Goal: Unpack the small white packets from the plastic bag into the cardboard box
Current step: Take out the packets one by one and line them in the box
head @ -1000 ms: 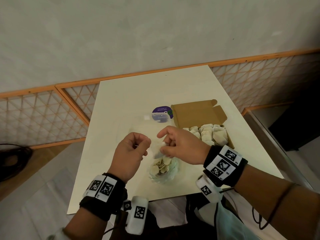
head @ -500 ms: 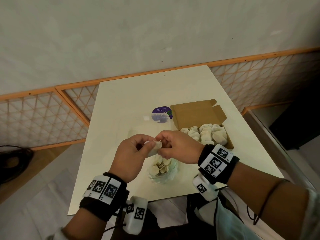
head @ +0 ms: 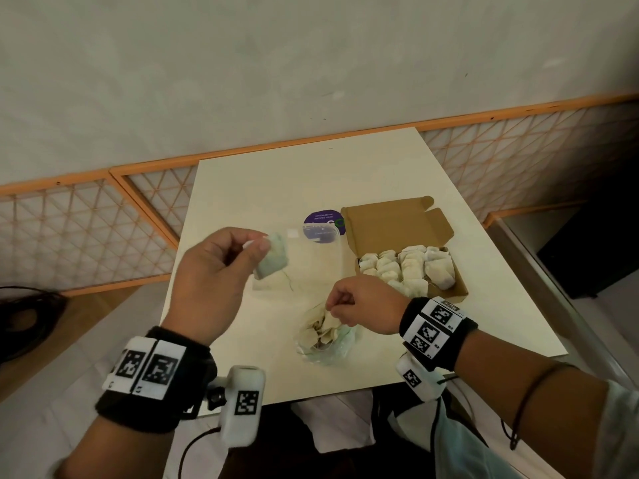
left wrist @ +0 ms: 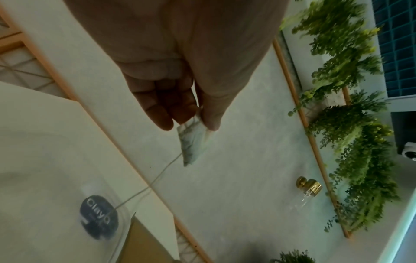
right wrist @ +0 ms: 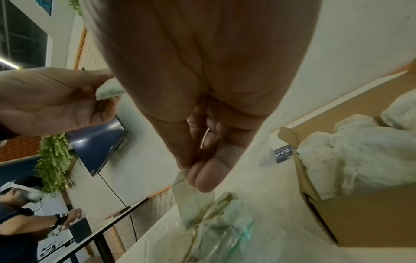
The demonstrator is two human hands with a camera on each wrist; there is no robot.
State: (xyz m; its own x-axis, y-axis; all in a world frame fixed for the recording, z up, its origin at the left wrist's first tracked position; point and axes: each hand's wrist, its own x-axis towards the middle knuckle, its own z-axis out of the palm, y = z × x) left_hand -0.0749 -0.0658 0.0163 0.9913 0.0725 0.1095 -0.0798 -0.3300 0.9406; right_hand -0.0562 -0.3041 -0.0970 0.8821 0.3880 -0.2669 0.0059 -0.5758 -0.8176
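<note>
The left hand (head: 211,271) is raised above the left part of the pale cream counter (head: 276,174), its fingers (left wrist: 164,113) curled in and pinching the top edge of one small white packet (head: 271,259) between thumb and forefinger; the packet hangs below the grip, clear of the counter, and in the left wrist view a thin string trails down from it.

The right hand (head: 363,307) sits lower, near the middle of the counter, over the crumpled clear plastic bag (head: 328,335). Its thumb and fingertips are closed on the upper corner of another white packet (right wrist: 191,201) that stands partly out of the bag's mouth, with more packets heaped inside.

The open brown cardboard box (head: 456,288) lies on the right of the counter, just beyond the right hand, its lid flap (head: 390,223) folded back on the far side. Rows of white packets (head: 408,267) fill most of it.

Left of the lid flap a round purple label (head: 323,219) shows on the counter, partly behind a sheet of clear plastic (head: 311,261).

Both wrists wear black bands with square black-and-white markers (head: 432,328).
</note>
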